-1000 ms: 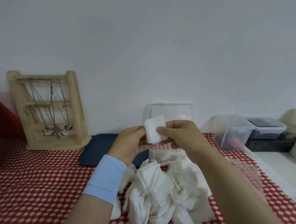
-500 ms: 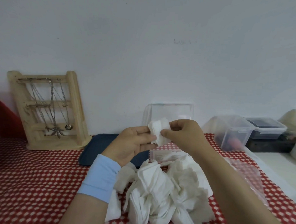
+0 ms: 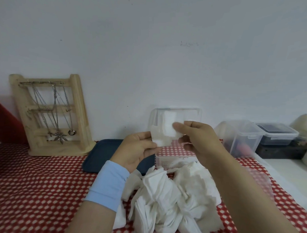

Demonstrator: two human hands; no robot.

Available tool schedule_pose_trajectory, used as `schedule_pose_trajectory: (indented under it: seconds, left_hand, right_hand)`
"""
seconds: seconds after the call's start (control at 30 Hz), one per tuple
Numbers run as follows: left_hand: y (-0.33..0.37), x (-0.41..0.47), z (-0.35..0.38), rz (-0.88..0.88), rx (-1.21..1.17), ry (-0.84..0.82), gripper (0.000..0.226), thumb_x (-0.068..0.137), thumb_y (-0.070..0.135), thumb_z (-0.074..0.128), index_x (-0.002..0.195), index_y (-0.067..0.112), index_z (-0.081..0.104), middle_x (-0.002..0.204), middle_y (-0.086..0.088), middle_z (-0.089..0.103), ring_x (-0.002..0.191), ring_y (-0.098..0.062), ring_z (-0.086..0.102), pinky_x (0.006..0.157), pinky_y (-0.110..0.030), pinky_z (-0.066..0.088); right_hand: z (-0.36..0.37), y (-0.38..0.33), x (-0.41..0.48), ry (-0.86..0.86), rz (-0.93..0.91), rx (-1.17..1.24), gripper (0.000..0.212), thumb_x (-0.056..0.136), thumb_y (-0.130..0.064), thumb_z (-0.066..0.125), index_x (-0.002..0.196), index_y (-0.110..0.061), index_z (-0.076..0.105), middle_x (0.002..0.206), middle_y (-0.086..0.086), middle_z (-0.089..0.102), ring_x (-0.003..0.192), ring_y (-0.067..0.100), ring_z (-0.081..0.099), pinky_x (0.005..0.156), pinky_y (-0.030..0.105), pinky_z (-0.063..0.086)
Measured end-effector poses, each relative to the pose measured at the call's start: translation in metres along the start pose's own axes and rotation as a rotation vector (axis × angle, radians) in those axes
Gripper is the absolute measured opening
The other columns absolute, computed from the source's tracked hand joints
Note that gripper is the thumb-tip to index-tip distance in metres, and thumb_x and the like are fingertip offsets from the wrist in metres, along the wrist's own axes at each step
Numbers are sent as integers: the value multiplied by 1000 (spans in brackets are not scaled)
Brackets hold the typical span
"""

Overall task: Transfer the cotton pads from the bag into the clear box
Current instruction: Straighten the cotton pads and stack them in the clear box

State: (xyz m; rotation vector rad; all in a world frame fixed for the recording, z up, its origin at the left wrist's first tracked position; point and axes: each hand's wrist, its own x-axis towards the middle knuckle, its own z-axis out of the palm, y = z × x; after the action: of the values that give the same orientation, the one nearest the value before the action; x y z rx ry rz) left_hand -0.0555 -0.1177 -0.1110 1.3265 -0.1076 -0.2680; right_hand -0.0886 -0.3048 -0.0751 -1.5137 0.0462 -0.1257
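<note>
From your head camera, the work surface is a table under a red cloth with white dots (image 3: 33,190), pushed against a plain pale wall (image 3: 151,46). At the right edge the cloth gives way to a white counter (image 3: 286,169).

Against the wall on your left stands a wooden jewellery stand (image 3: 76,105) hung with necklaces (image 3: 53,113); a red panel (image 3: 4,121) sits at the far left. A dark blue tray (image 3: 99,154) lies flat between the stand and your hands. On the right, two lidded plastic containers (image 3: 242,137) sit side by side near the wall.

The clear box (image 3: 172,162) rests on the cloth straight ahead, its lid tipped up against the wall. Just in front of it, nearer to you, lies the pile of cotton pads (image 3: 172,200) – loose, rumpled, heaped on the cloth. A crumpled clear bag (image 3: 262,179) lies to the right of the pile, blurred.

Your left hand (image 3: 137,150) pinches the lower left corner of the held pads (image 3: 166,132), and your right hand (image 3: 199,140) pinches their right edge between thumb and fingers. You hold them up in the air above the box – they and your hands cover the lower part of the lid. Your right forearm crosses the pile's right side and part of the bag. A light-blue cuff (image 3: 108,184) wraps your left wrist.
</note>
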Motion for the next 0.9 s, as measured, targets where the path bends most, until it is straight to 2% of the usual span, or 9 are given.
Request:
schedule_pose_trajectory:
  seconds: [0.17, 0.3, 0.37, 0.4, 0.5, 0.57, 0.67, 0.8, 0.9]
  left_hand:
    - [4, -5, 5, 21, 25, -97, 35, 95, -14, 52, 124, 0, 66, 112, -15, 76, 106, -24, 74, 84, -27, 61]
    - [6, -7, 6, 20, 15, -132, 34, 98, -9, 48, 128, -2, 64, 116, -18, 74, 110, -27, 72, 91, -32, 60]
    - [9, -7, 8, -12, -98, -136, 33, 100, 3, 45, 127, -4, 63, 116, -21, 73, 108, -29, 72, 89, -36, 61]
    - [10, -8, 8, -22, -143, -148, 34, 100, 12, 49, 126, -4, 64, 116, -21, 73, 107, -30, 72, 88, -37, 61]
    - [11, -10, 8, 10, 51, -137, 37, 89, 22, 70, 120, 2, 69, 114, -16, 75, 107, -27, 73, 89, -37, 61]
    - [10, -10, 8, 45, 221, -38, 28, 88, 6, 74, 115, 3, 70, 106, -12, 78, 100, -23, 75, 85, -33, 61]
    - [9, -11, 8, 53, 258, 37, 19, 91, -1, 69, 109, 6, 72, 101, -10, 79, 94, -22, 77, 79, -30, 62]
    - [14, -11, 6, 89, 342, 35, 21, 94, 3, 67, 113, 9, 73, 102, -7, 79, 93, -17, 76, 77, -27, 62]
    - [26, -7, 7, 100, 378, -24, 26, 94, 8, 69, 120, 13, 69, 108, -8, 77, 97, -18, 76, 83, -33, 62]
  right_hand:
    - [10, 11, 1, 32, -40, -219, 16, 83, -20, 81, 73, -11, 71, 60, -4, 66, 47, 7, 55, 47, 18, 43]
    - [9, 16, 6, 104, -71, -288, 14, 83, -19, 79, 76, -11, 70, 66, -2, 67, 55, 11, 57, 57, 27, 50]
    - [9, 17, 7, 81, -61, -295, 12, 84, -21, 77, 95, -16, 72, 82, -4, 73, 72, 12, 68, 68, 30, 55]
    - [8, 19, 8, 46, -32, -274, 25, 85, -22, 76, 109, -19, 70, 93, -4, 75, 83, 13, 72, 74, 32, 57]
    - [4, 19, 13, -68, 50, -125, 45, 86, -10, 73, 129, -16, 64, 107, 6, 75, 96, 25, 74, 81, 37, 60]
    - [0, 18, 14, -93, 47, -96, 42, 86, 1, 70, 126, -13, 67, 108, 14, 75, 100, 31, 73, 91, 44, 59]
    - [-5, 17, 13, -172, 53, -165, 34, 87, 1, 67, 117, -13, 74, 107, 12, 76, 104, 31, 72, 97, 45, 57]
    - [-7, 6, 17, -272, 72, -307, 17, 89, -22, 74, 102, -12, 78, 96, 7, 79, 86, 21, 72, 87, 37, 56]
    - [-5, -9, 27, -249, 42, -363, 18, 89, -21, 75, 98, -5, 76, 88, 11, 78, 78, 22, 70, 76, 36, 55]
